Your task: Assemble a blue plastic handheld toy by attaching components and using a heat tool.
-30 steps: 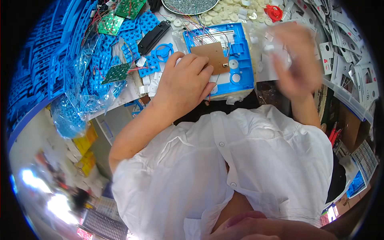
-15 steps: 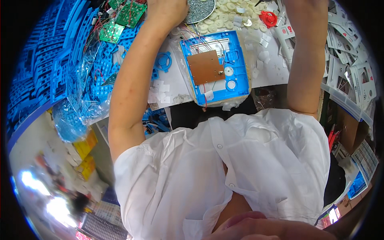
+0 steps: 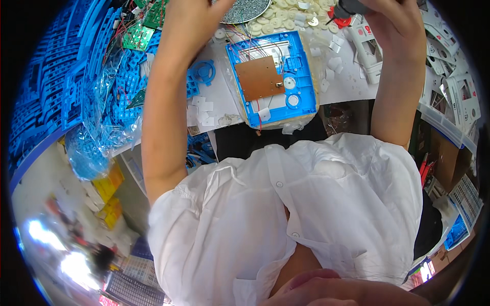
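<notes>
A dark grey electric screwdriver (image 3: 352, 7) is in my right hand (image 3: 395, 15) at the upper right, its thin bit pointing down and left. My left hand (image 3: 191, 18) reaches past the top edge, beside a round dish of small metal screws (image 3: 242, 13). Its thumb sticks out toward the dish, but the other fingers are cut off from view. Between my forearms lies an open blue plastic housing (image 3: 306, 97), on a plastic-wrapped pad. A brown circuit board (image 3: 260, 79) sits in it, with thin wires running from its upper side. Neither hand touches the housing.
Blue plastic parts (image 3: 51, 66) are heaped at the left, with green circuit boards (image 3: 138, 36) next to them. Pale round discs (image 3: 275, 20) and a red part (image 3: 343, 21) lie at the back. White printed panels (image 3: 462, 97) fill a bin at the right.
My left hand has moved up and left, partly out of view. My right hand has come lower, bringing the screwdriver further into view. The housing appears slightly higher.
</notes>
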The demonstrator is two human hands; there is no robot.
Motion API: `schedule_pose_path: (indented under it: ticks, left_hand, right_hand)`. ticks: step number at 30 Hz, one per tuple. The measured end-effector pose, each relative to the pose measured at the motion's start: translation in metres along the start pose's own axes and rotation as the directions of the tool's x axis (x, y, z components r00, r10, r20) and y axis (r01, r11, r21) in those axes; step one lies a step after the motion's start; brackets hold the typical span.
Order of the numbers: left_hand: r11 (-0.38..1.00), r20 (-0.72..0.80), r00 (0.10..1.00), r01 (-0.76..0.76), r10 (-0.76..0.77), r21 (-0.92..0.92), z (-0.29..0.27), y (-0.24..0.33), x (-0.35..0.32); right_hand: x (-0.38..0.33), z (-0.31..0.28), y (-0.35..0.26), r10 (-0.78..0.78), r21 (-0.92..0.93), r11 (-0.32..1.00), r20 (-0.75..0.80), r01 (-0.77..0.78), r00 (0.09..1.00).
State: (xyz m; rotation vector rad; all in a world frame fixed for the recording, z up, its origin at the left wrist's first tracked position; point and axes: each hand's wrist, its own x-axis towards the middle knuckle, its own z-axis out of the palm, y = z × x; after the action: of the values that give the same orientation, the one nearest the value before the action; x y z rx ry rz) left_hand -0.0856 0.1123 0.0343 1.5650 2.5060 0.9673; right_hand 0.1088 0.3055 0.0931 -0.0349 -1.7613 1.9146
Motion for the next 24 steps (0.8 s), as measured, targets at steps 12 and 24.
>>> schedule_pose_path:
  ticks: [12,24]
  left_hand:
    - [0.82,-0.057,0.998,-0.02,-0.016,-0.572,0.037,0.056,-0.141]
    - [0.786,-0.122,0.991,-0.114,0.049,-0.607,0.041,0.053,-0.141]
  right_hand:
    - [-0.056,0.045,0.009,-0.205,0.425,0.905,0.406,0.015,0.891]
    - [-0.064,0.057,0.009,-0.152,0.374,0.928,0.371,0.003,0.916]
